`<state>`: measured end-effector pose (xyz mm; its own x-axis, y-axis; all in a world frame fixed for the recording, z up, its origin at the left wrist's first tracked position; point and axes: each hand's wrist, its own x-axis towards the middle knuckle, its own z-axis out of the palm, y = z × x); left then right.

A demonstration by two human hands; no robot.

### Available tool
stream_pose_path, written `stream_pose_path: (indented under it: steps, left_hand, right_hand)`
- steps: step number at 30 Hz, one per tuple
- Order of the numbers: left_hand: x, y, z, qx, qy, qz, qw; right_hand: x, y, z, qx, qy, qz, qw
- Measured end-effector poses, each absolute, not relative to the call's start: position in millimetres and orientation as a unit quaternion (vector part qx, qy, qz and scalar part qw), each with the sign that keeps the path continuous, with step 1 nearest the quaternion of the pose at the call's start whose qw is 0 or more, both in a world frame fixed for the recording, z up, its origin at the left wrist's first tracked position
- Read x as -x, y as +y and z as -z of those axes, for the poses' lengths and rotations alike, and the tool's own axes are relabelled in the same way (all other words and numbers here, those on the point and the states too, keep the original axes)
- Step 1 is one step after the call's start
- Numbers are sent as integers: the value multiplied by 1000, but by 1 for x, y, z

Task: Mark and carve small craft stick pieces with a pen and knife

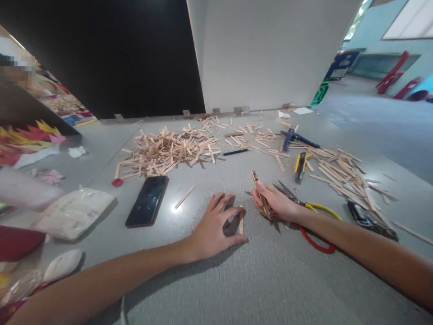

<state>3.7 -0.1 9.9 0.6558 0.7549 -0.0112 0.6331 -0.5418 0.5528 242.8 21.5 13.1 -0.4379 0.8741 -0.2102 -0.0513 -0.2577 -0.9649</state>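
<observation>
- Clock hours run around the bare patch between the hands, 12 pointing away from the wearer.
- The worktop (pixel 189 289) is grey and faintly brushed, with a bright glare spot near the phone (pixel 147 201) at 9 o'clock.
- The left hand (pixel 213 228) rests low over it; its grip is closed on a short wooden stick (pixel 241 222) — thumb at one end, forefinger at the other.
- The right hand (pixel 275 201), at 2 o'clock, has its grip clamped around a slim gold-coloured tool (pixel 256 180).
- Scissors (pixel 324 209) with yellow and red handles lie partly beneath the right forearm, toward 3 o'clock.
- A heap of wooden sticks (pixel 169 151) spreads at 10 o'clock; a looser scatter of sticks (pixel 348 176) lies at 2.
- Blue-handled pliers (pixel 292 137) sit at 1 o'clock, a yellow cutter (pixel 300 166) just nearer.
- At 9 o'clock, beyond the phone, lies a plastic packet (pixel 76 212); a white mouse (pixel 63 265) sits slightly toward 8.
- Tall panels stand along the far edge: a black panel (pixel 115 54) at 11, a pale grey panel (pixel 264 54) at 12.
- Past them, between 1 and 2, the room shows grey floor (pixel 365 117), a teal wall (pixel 375 27) and red objects (pixel 392 79).
- At 10 o'clock — beyond a dark divider (pixel 37 106) — another person (pixel 20 74) is partly visible.
</observation>
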Motion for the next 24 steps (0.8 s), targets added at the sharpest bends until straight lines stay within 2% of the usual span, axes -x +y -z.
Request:
stream_pose_path:
  steps: [6, 12, 16, 24]
  left_hand:
    - [-2, 1, -8, -870, 395, -116, 270]
    - [-4, 0, -10, -871, 403, -107, 260]
    - [-5, -1, -10, -872, 402, -105, 259]
    - [-5, -2, -9, -875, 394, -111, 259]
  right_hand:
    - [-243, 22, -8, 396, -512, -674, 356]
    - [-242, 16, -17, 420, -535, -655, 329]
    - [-238, 7, -22, 428, -617, -591, 294]
    - [-236, -1, -18, 426, -731, -428, 317]
